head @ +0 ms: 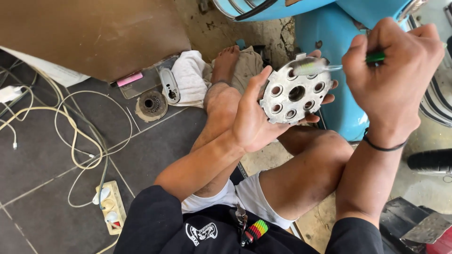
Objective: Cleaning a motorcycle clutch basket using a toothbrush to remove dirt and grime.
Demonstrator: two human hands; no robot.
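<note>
My left hand [252,120] holds a round grey metal plate [293,94] with a central hole and several smaller holes around it. The plate faces me, tilted a little. My right hand [393,80] grips a toothbrush with a green handle [375,57]. Its bristled head [308,66] rests on the plate's upper edge. A black band sits on my right wrist. I sit on the floor with bare legs bent under my arms.
A blue scooter body [339,42] stands just behind the plate. On the dark tiles to the left lie a round toothed part [151,105], a metal cover [169,84], a white rag [190,77], cables and a power strip [110,207]. A brown board [89,33] leans at top left.
</note>
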